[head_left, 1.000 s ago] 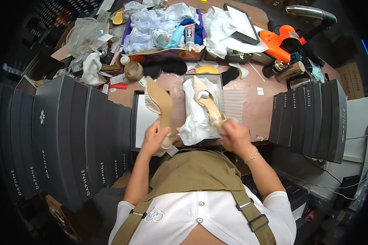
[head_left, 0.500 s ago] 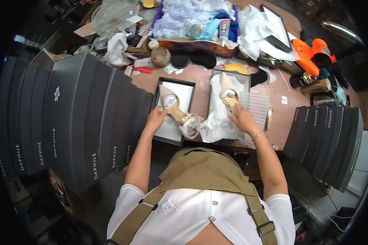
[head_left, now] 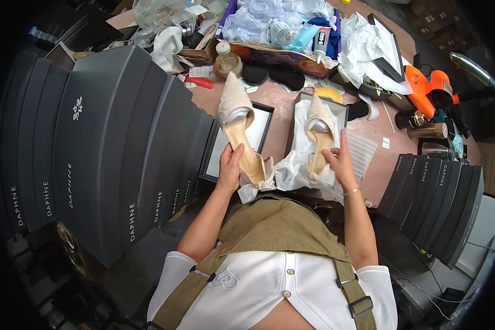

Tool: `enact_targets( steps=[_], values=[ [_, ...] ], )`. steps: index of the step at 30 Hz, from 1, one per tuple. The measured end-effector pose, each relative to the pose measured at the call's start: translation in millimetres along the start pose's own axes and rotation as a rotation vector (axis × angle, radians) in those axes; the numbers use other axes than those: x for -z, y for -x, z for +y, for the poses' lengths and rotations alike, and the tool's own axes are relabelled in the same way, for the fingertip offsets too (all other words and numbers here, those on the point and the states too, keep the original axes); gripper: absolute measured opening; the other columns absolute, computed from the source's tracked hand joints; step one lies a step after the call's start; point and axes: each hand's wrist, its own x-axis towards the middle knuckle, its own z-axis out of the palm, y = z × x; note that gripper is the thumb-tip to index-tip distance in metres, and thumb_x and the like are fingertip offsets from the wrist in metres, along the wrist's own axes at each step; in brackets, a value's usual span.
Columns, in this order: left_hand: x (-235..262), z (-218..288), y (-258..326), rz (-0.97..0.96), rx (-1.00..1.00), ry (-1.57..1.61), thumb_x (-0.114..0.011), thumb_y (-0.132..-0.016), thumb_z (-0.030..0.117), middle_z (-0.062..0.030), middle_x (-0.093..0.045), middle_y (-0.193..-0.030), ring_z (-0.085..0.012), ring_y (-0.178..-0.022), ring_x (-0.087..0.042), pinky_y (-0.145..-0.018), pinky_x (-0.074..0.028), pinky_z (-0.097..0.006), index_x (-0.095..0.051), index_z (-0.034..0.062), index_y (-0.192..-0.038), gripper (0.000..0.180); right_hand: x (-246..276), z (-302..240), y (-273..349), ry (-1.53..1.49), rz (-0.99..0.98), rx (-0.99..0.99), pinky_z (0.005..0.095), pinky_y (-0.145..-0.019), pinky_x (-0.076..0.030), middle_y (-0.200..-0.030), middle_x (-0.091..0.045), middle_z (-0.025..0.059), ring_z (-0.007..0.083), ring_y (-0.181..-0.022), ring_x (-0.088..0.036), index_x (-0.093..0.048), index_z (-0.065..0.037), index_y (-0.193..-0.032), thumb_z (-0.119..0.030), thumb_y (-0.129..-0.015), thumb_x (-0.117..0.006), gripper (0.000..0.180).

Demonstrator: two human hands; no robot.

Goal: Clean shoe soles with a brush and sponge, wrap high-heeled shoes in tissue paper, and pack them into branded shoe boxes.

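A beige pointed slingback shoe (head_left: pixel 236 111) with paper stuffing in its toe is raised toward me in my left hand (head_left: pixel 230 166). My fingers wrap its side, with the thumb on the insole. White wrapping hangs at its heel strap. My right hand (head_left: pixel 340 164) grips the matching beige shoe (head_left: pixel 319 118) by its middle, the index finger stretched out. That shoe is above an open shoe box (head_left: pixel 344 118) lined with white tissue paper (head_left: pixel 300 129). Behind the left shoe lies a black-rimmed tray or lid (head_left: pixel 268 122) with a white inside.
Tall stacks of dark grey shoe boxes (head_left: pixel 102 137) flank me at left, with more boxes (head_left: pixel 423 187) at right. Farther back are a purple-edged bin (head_left: pixel 280 58), a glue tube (head_left: pixel 320 45), a jar (head_left: pixel 227 65) and an orange heat gun (head_left: pixel 423 88). A translucent ribbed sheet (head_left: pixel 360 154) lies beside the shoe box.
My left hand has lifted its shoe off the black-rimmed tray, up and to the right. My right hand has shifted slightly right, tilting its shoe more upright. The whole view has shifted a little.
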Motion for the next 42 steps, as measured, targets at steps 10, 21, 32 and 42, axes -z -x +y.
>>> enact_targets(
  steps=[10, 21, 32, 42],
  values=[
    [-63.1, 52.9, 38.1, -0.432, -0.226, -0.319, -0.038, -0.098, 0.043, -0.0162, -0.064, -0.097, -0.0207, -0.087, -0.064, -0.080, -0.051, -0.032, -0.047, -0.0031, -0.118, 0.051, 10.7, -59.9, 92.4, -0.762, 0.031, 0.297, 0.0267, -0.083, -0.050, -0.112, -0.059, 0.0126, 0.0142, -0.095, -0.060, -0.018, -0.003, -0.147, -0.001, -0.088, -0.060, 0.072],
    [-74.1, 29.3, 23.1, -0.086, -0.151, -0.338, -0.042, -0.101, 0.027, 0.0010, -0.056, -0.084, -0.0045, -0.074, -0.048, -0.067, -0.042, -0.021, -0.058, 0.0011, -0.101, 0.030, -32.4, -107.1, 117.2, 0.409, -0.178, 0.952, 0.0380, -0.086, -0.037, -0.097, -0.057, 0.0073, 0.0268, -0.102, -0.052, -0.062, -0.007, -0.087, -0.021, -0.075, -0.073, 0.021],
    [-49.8, 16.1, 35.5, -0.048, -0.025, -0.359, -0.044, -0.099, 0.033, -0.0025, -0.057, -0.082, -0.0094, -0.070, -0.054, -0.064, -0.045, -0.024, -0.057, 0.0037, -0.100, 0.032, -87.3, -120.1, 111.6, 0.297, -0.113, 1.177, 0.0379, -0.084, -0.038, -0.095, -0.055, 0.0039, 0.0222, -0.090, -0.053, -0.058, -0.009, -0.089, -0.015, -0.071, -0.070, 0.023],
    [46.0, 9.0, -32.3, 0.335, -0.002, -0.349, -0.048, -0.098, 0.028, -0.0120, -0.062, -0.111, -0.0235, -0.102, -0.060, -0.090, -0.046, -0.033, -0.051, -0.0057, -0.123, 0.042, -15.2, 23.3, 25.7, 0.118, 0.138, 0.247, 0.0388, -0.078, -0.049, -0.111, -0.059, 0.0236, 0.0346, -0.091, -0.062, -0.040, 0.000, -0.134, -0.017, -0.084, -0.063, 0.058]
  ],
)
